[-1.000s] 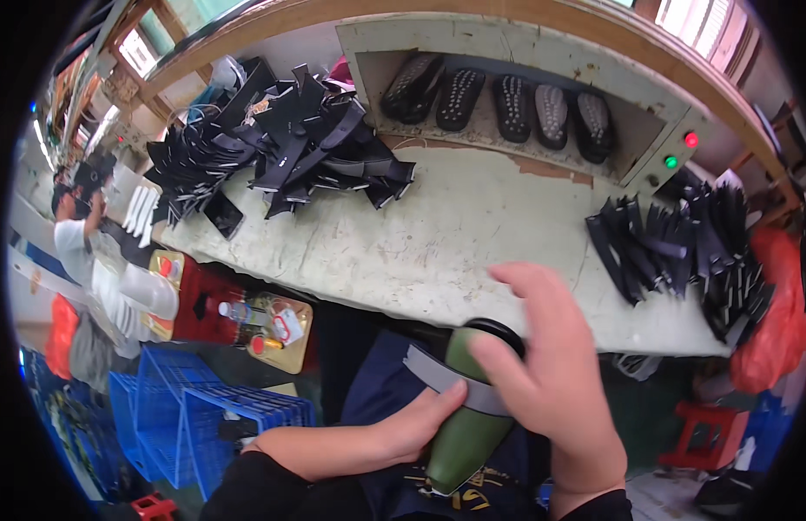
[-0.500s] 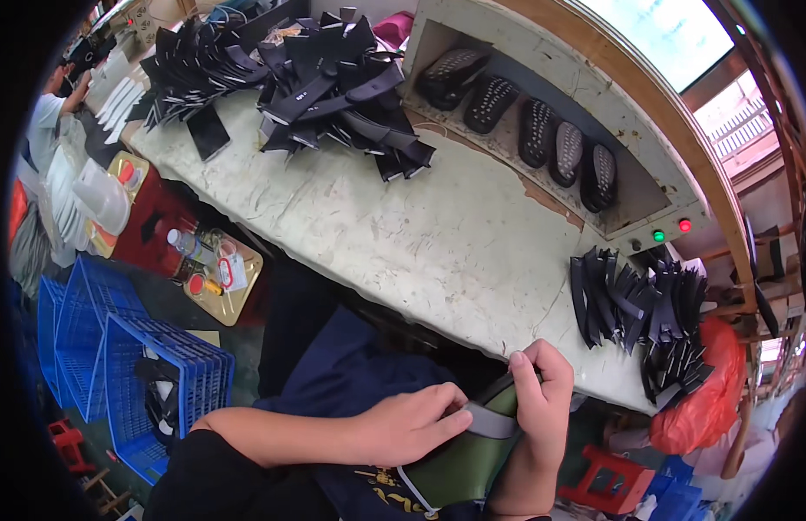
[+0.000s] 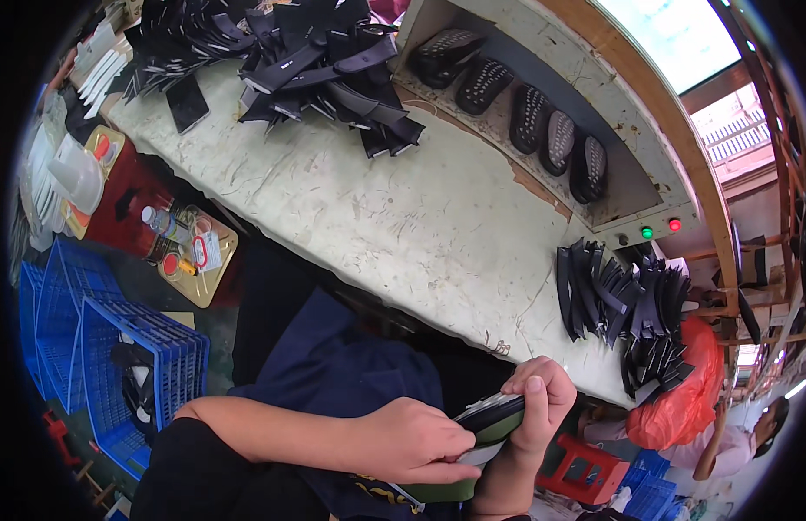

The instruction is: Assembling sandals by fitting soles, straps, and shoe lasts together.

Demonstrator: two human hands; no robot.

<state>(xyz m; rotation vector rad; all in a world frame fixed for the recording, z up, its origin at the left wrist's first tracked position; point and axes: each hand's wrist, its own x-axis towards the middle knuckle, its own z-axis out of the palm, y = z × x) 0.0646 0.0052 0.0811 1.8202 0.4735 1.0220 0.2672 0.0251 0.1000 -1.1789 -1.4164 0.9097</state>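
Observation:
Low in front of me, close to my lap, a smooth green shoe last [image 3: 502, 429] is held between both hands. A dark strip [image 3: 490, 415] with a pale, ragged edge runs along its upper side. My right hand [image 3: 542, 401] is closed round the far right end, thumb pressed on top. My left hand [image 3: 413, 441] lies across the middle with its fingers bent onto the piece, closed on it. A pale grey band [image 3: 484, 453] shows by the left fingertips. The left hand covers much of the last.
A pale worktable [image 3: 368, 226] carries a heap of black straps [image 3: 333, 78] and another strap pile [image 3: 629, 295]. Dark studded soles [image 3: 526, 117] sit in a box with lights. Blue crates [image 3: 181, 365], a red stool [image 3: 584, 469] and a red bag [image 3: 681, 399] stand around; a person [image 3: 724, 443] is at right.
The green last has been tipped, so its dark, pale-edged side now shows on top. Both hands moved slightly down and stay closed on it. The view shifted a little.

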